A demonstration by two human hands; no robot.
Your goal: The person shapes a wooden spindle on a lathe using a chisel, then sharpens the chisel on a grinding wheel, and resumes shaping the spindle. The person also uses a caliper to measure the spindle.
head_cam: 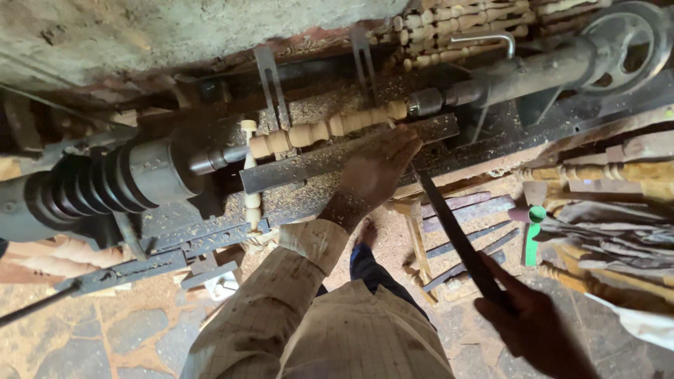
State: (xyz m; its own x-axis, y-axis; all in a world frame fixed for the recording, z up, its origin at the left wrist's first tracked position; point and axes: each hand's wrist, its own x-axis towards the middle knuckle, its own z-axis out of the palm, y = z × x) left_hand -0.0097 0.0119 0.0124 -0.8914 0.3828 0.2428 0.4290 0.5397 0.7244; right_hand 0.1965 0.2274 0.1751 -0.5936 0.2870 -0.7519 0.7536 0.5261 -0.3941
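This is a woodturning workshop. A lathe (126,186) runs across the scene from left to right, with a pale turned spindle (326,128) mounted between its ends and a flat metal rest (295,168) just near of it. Sawdust (330,98) covers the lathe bed and the stone floor (119,330). Finished spindles (456,21) are stacked at the far right, more lie at the right, and long chisels (463,224) lie on the floor.

Left arm in a checked cream sleeve stretched forward, left hand (375,172) laid palm down with fingers extended, right hand (523,319) held low, fingers curled shut in a grip.
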